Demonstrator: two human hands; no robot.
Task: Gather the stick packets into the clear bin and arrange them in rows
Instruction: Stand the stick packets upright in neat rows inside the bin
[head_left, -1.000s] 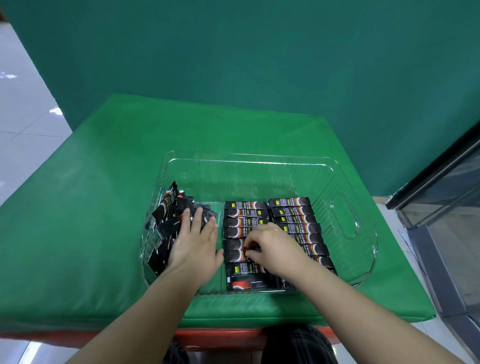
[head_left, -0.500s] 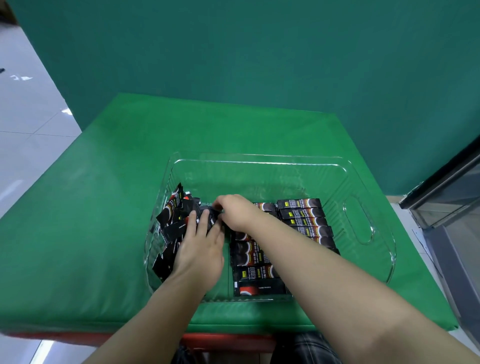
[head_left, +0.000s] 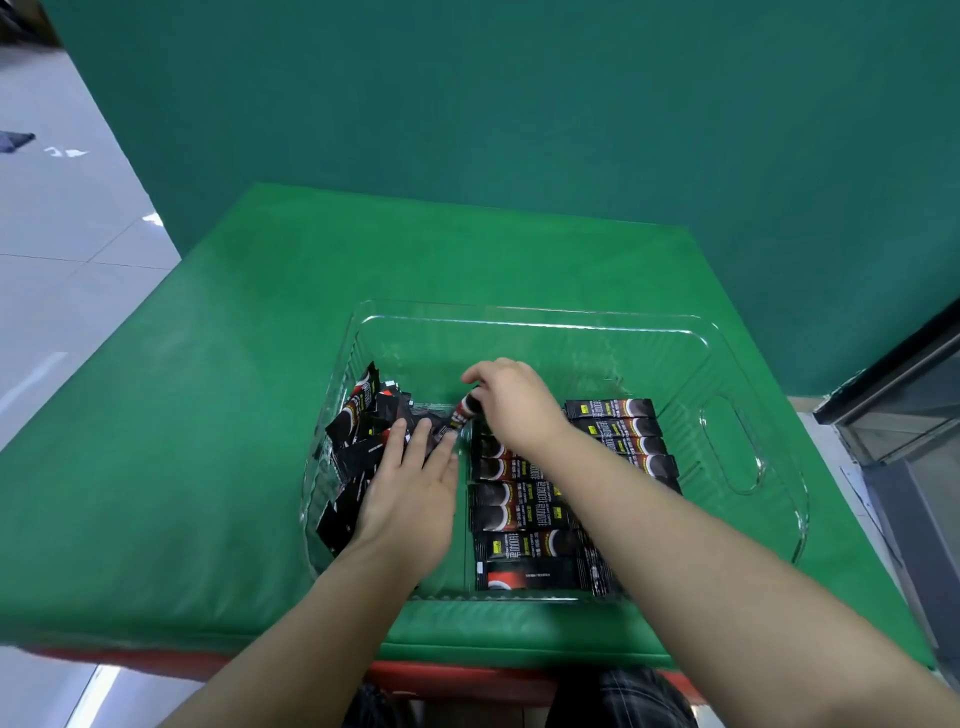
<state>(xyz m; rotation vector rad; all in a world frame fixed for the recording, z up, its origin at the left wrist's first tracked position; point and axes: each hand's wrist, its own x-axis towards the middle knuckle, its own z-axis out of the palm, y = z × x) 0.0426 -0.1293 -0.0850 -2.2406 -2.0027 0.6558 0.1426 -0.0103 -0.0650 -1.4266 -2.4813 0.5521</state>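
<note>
Single view only: head-worn wide-angle cam, looked forward and steeply down over the person's own forearms. The clear bin (head_left: 727, 343) on the green table (head_left: 208, 415) sat centre-frame, close in, both hands within it. Green backdrop (head_left: 519, 104) filled the top, tiled floor (head_left: 62, 234) at left edge. Barrel distortion bent the edges; no second view to share anything with

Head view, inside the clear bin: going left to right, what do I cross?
Bin's left wall → loose pile of packets with the left hand flat on it → lifted packet pinched by the right hand → middle row of packets → right row → handle cut-out.
</note>
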